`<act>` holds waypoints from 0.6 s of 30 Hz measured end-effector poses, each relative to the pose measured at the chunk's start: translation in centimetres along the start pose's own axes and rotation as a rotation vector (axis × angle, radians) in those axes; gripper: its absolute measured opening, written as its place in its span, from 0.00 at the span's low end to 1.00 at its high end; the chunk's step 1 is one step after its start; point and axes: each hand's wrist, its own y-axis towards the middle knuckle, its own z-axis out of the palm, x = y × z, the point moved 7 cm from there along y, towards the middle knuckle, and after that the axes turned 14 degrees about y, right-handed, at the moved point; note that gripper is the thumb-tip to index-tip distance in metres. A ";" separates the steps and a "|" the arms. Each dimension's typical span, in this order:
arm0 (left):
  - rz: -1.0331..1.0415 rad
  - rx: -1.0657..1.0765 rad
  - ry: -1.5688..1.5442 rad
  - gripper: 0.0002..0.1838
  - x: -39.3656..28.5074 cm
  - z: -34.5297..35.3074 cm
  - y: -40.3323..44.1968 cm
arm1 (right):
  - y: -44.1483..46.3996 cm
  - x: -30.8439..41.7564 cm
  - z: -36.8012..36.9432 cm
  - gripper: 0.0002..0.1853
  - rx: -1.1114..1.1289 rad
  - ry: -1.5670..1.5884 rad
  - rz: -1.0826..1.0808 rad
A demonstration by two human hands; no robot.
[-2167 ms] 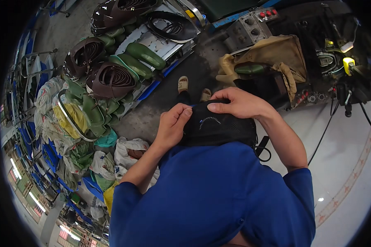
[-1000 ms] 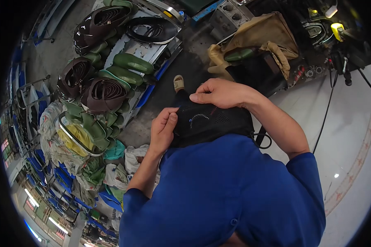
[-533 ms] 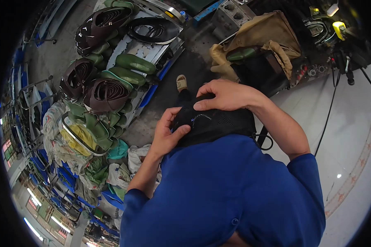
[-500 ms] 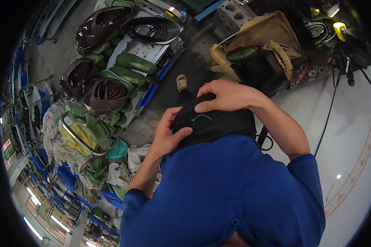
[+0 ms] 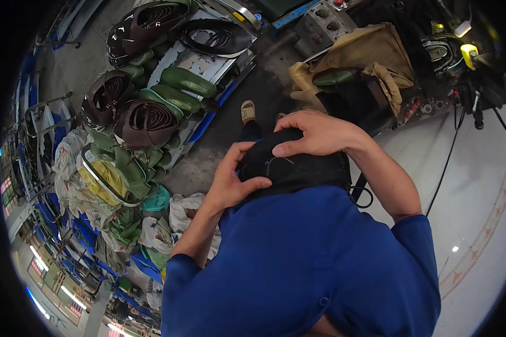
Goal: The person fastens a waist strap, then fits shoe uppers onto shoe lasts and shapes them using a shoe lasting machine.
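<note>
A black bag-like cloth piece (image 5: 303, 168) with a perforated patch and a small curved beaded line lies against the front of the blue shirt at my waist. My left hand (image 5: 234, 177) cups its left edge, thumb on top and fingers along the side. On its upper edge is my right hand (image 5: 315, 135), with the thumb across the black cloth and the fingers curled over the far side. The undersides of both hands' fingers are hidden by the cloth. A thin black cord loop (image 5: 361, 196) hangs at the right side of the cloth.
Green shoe forms (image 5: 188, 81) and coiled dark brown strips (image 5: 149, 122) lie on a metal rack at the left. Plastic bags (image 5: 104, 177) are piled below. A dirty machine (image 5: 326, 25) with a tan cloth (image 5: 371, 45) stands ahead at the right, beside a pale floor (image 5: 461, 185).
Since the earliest frame my left hand has gone from pinching the cloth's top edge to cupping its left side. My right hand stays at the upper edge, its fingers curled further over.
</note>
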 end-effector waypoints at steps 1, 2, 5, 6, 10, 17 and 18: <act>-0.003 -0.001 0.001 0.43 0.0 0.0 0.1 | 0.1 -0.5 0.0 0.28 0.000 -0.001 0.001; -0.002 -0.001 0.001 0.43 0.0 0.1 0.1 | 0.4 -1.1 -0.1 0.29 -0.027 -0.030 -0.047; -0.025 -0.009 -0.009 0.46 0.1 0.1 0.2 | 0.3 -0.4 -0.3 0.30 -0.031 -0.025 -0.028; -0.017 -0.009 -0.024 0.44 0.1 0.1 0.2 | 0.2 -0.4 -0.2 0.31 -0.008 0.008 0.039; 0.009 -0.012 -0.041 0.43 0.2 0.1 0.3 | 0.2 -0.7 -0.3 0.31 -0.032 0.025 0.021; -0.004 -0.019 -0.034 0.44 0.5 -0.1 0.4 | 1.0 -3.1 -0.7 0.39 -0.046 0.108 0.076; -0.010 -0.009 -0.061 0.44 0.5 0.0 0.4 | 1.1 -3.4 -0.6 0.38 -0.041 0.127 0.068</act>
